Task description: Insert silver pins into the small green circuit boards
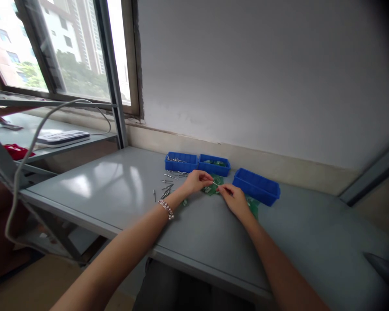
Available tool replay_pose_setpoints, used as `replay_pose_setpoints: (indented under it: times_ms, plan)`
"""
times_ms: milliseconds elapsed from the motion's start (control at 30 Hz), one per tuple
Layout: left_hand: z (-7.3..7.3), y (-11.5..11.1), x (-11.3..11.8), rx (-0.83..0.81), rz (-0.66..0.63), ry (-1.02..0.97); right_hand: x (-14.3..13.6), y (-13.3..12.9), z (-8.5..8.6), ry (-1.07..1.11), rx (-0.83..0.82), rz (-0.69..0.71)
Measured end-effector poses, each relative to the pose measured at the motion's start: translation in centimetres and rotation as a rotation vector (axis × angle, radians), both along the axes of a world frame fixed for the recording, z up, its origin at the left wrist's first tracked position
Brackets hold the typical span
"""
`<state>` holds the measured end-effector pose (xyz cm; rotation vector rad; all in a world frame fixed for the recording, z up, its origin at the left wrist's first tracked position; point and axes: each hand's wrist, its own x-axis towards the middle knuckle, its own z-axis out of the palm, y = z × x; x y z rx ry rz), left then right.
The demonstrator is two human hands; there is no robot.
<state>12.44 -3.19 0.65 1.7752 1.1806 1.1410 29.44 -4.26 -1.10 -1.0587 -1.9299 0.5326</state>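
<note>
My left hand (197,181) and my right hand (236,201) meet over the grey table. Their fingertips are closed on the two ends of a small thin metal rod (215,184). Under them lies a green plastic bag (210,190) with small pale pieces on it. To the left of my left hand, several slim metal pins with thicker ends (166,191) lie loose. Another green bag (253,207) shows partly beyond my right wrist. The rod's exact kind is too small to make out.
Along the wall stand a blue bin with metal pieces (180,166), a blue bin with green packets (214,168) and a larger blue bin (256,190). At left are a metal post (115,86), a white cable (17,181) and a white device (63,138) on a shelf.
</note>
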Motion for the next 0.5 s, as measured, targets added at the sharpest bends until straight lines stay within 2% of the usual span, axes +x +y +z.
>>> replay_pose_setpoints:
  times_ms: [233, 500]
  plan:
    - [0.21, -0.62, 0.17, 0.055, 0.026, 0.213, -0.13, -0.16, 0.11, 0.061, -0.024, 0.012]
    - [0.2, -0.65, -0.19, 0.236, -0.006, 0.499, -0.11, -0.17, 0.2, 0.009, 0.019, -0.021]
